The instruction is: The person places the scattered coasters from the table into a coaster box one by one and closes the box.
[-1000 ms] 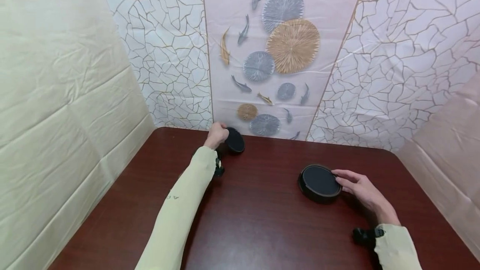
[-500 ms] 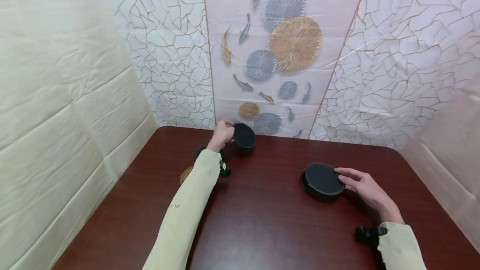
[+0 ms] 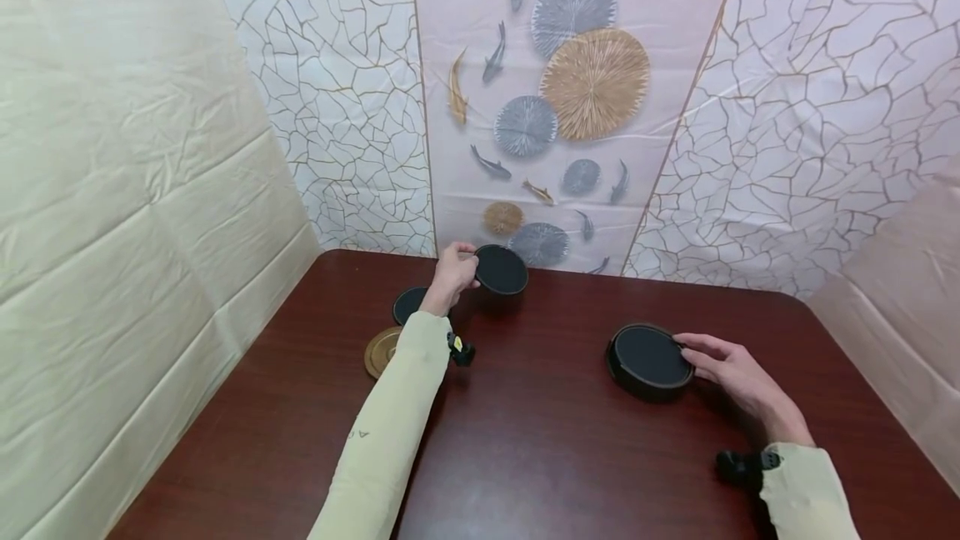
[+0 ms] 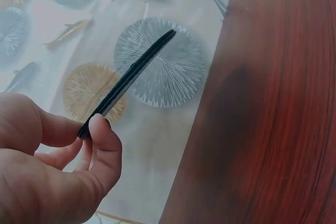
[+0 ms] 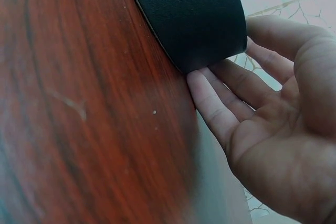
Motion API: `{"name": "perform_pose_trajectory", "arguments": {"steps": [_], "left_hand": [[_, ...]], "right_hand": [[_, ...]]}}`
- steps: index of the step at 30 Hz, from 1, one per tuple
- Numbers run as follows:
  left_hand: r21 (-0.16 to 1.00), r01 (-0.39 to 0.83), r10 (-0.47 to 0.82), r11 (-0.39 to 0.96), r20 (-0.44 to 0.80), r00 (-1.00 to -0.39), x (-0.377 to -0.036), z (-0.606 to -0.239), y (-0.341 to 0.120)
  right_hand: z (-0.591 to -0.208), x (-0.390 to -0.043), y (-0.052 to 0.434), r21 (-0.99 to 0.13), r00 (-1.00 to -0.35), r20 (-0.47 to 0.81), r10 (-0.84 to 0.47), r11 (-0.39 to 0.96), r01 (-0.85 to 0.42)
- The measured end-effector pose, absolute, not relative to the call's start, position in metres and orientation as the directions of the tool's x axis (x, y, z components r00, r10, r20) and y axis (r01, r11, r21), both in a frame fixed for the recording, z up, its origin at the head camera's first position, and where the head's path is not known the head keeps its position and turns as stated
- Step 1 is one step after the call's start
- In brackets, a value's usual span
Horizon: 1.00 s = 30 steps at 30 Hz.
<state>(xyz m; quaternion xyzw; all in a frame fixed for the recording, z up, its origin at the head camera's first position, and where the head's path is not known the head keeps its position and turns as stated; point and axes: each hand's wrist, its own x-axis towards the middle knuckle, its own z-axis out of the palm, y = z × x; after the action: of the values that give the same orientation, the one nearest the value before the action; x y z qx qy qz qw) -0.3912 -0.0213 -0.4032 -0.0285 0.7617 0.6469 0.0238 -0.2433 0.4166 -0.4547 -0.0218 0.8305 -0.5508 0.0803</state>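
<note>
Dark reddish wood makes up the table (image 3: 540, 440), backed by a wall cloth printed with fish and round leaf shapes (image 3: 555, 107). At the far edge, the left hand (image 3: 453, 273) pinches a thin black disc (image 3: 501, 269) by its rim between thumb and fingertips, holding it lifted above the table. Beside that sleeve lie another black disc (image 3: 408, 304) and a brass-coloured disc (image 3: 381, 351). Further right, the right hand (image 3: 731, 373) rests relaxed, straight fingers against the side of a round black case (image 3: 648, 359) standing on the table.
</note>
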Motion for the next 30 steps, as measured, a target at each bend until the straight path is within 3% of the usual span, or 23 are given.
{"name": "perform_pose_trajectory", "arguments": {"steps": [20, 30], "left_hand": [[0.992, -0.107, 0.057, -0.07, -0.103, -0.993, -0.363, -0.412, 0.021], [0.984, -0.14, 0.093, -0.107, -0.13, -0.987, -0.348, -0.419, 0.05]], "right_hand": [[-0.453, -0.245, 0.42, -0.921, -0.986, -0.099, -0.136, 0.388, 0.039], [-0.454, -0.244, 0.419, -0.929, -0.984, -0.113, -0.138, 0.365, 0.056]]}}
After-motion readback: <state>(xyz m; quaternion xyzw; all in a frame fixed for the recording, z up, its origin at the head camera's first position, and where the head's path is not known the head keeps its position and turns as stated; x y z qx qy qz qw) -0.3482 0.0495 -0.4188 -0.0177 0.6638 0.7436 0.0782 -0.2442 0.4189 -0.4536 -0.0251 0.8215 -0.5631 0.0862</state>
